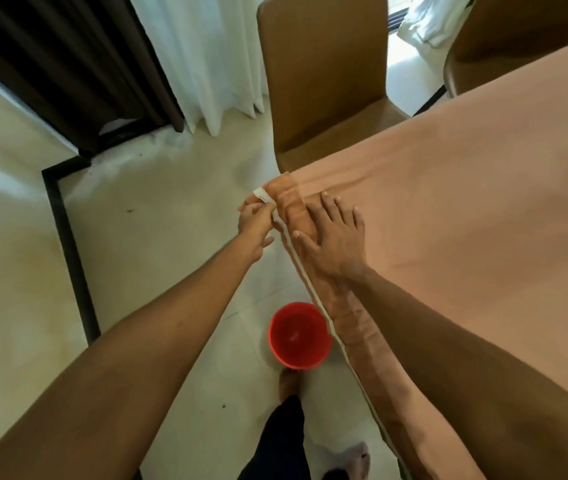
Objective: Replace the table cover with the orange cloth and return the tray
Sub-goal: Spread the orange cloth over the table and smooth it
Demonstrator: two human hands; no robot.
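The orange cloth is spread over the table top, its hem bunched along the near-left edge. A white elastic edge band runs along that edge. My left hand grips the cloth's corner with the white band at the table's corner. My right hand lies flat on the cloth just beside it, fingers spread, pressing the cloth down. No tray is in view.
A red bucket stands on the tiled floor below the table edge, near my foot. Two tan chairs stand at the table's far side. Dark and white curtains hang at the back.
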